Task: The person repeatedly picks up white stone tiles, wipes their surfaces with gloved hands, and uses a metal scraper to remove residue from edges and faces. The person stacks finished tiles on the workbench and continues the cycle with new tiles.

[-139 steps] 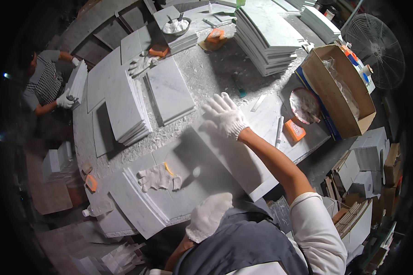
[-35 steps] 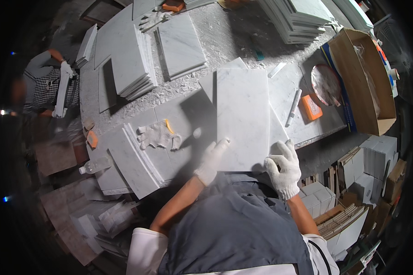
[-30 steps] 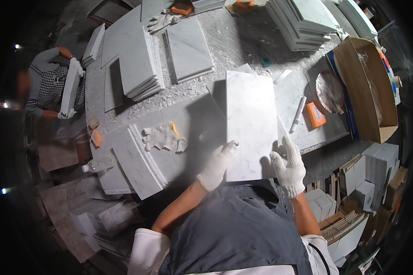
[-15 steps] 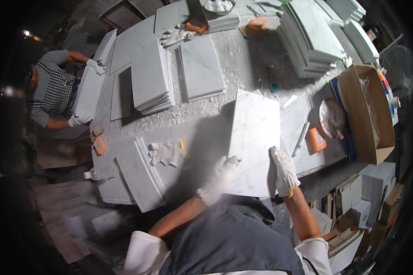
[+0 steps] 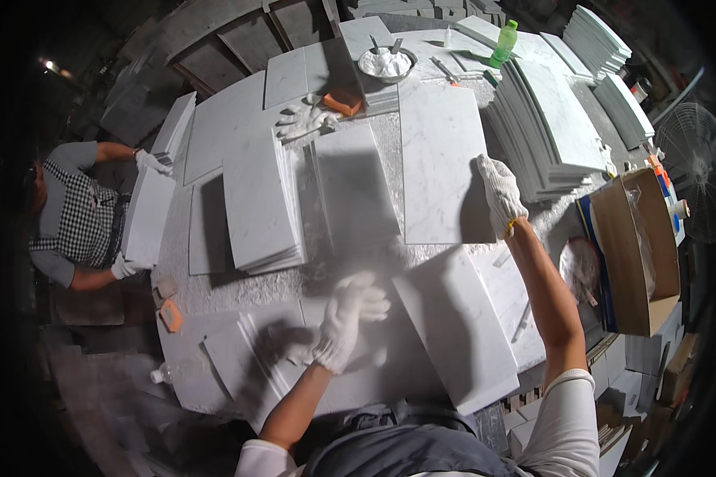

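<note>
A white knitted glove covers my right hand (image 5: 502, 193), which grips the right edge of a grey-veined white marble tile (image 5: 441, 151) at the table's middle. Whether that tile lies fully flat, I cannot tell. Gloved as well, my left hand (image 5: 348, 324) is over the near part of the table, slightly blurred, its fingers apart and holding nothing. Another marble tile (image 5: 457, 330) lies slanted near the front edge, between my arms. Beneath and beside my left hand is a loose white glove (image 5: 294, 340), partly in shadow.
Tile stacks stand at left (image 5: 258, 195), centre (image 5: 354, 187) and right (image 5: 545, 119). A bowl of white paste (image 5: 387, 63), a green bottle (image 5: 504, 44) and an orange block (image 5: 344, 101) lie farther back. A cardboard box (image 5: 636, 246) stands right. A co-worker (image 5: 79, 211) handles a slab at left.
The marble tile moved from in front of my body to farther over the table. My left hand let go of it; my right hand still holds its edge. The view has shifted.
</note>
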Demonstrator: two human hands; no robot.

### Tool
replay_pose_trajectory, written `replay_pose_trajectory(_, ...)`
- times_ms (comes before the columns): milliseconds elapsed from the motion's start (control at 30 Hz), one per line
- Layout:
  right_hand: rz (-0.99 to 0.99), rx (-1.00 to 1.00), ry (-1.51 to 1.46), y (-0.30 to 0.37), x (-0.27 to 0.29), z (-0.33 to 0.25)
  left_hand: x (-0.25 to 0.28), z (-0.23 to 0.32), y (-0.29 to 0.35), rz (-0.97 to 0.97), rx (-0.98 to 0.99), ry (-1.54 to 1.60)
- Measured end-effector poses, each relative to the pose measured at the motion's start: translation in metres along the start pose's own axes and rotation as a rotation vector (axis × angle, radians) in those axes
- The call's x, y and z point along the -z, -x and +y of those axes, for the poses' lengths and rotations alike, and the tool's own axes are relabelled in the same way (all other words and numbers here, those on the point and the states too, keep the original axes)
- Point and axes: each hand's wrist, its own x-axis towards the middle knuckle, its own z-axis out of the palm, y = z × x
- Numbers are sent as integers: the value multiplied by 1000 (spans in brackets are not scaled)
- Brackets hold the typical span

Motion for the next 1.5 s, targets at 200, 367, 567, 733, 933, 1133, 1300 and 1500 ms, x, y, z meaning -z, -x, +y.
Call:
replay_pose_trajectory(200, -17, -110, 106, -73, -23, 37, 57, -37, -25, 201, 22, -101)
replay_pose_trajectory(367, -81, -80, 186, -97, -33, 78, 64, -53, -43, 196, 34, -149)
replay_pose_trajectory(567, -59, -100, 338, -101, -44, 99, 57, -70, -57, 177, 58, -206)
replay_pose_trajectory(733, -71, -121, 344, -104, -51, 102, 56, -78, -61, 220, 105, -294)
replay_pose_trajectory(933, -98, -112, 350, -104, -52, 103, 56, -83, -61, 222, 126, -341)
replay_pose_trajectory(1133, -144, -137, 315, -104, -49, 103, 56, -89, -61, 261, 147, -361)
replay_pose_trajectory(1300, -142, -140, 266, -102, -51, 103, 57, -94, -62, 284, 144, -390)
replay_pose_trajectory(1500, -120, -148, 204, -100, -51, 103, 62, -99, -64, 294, 109, -410)
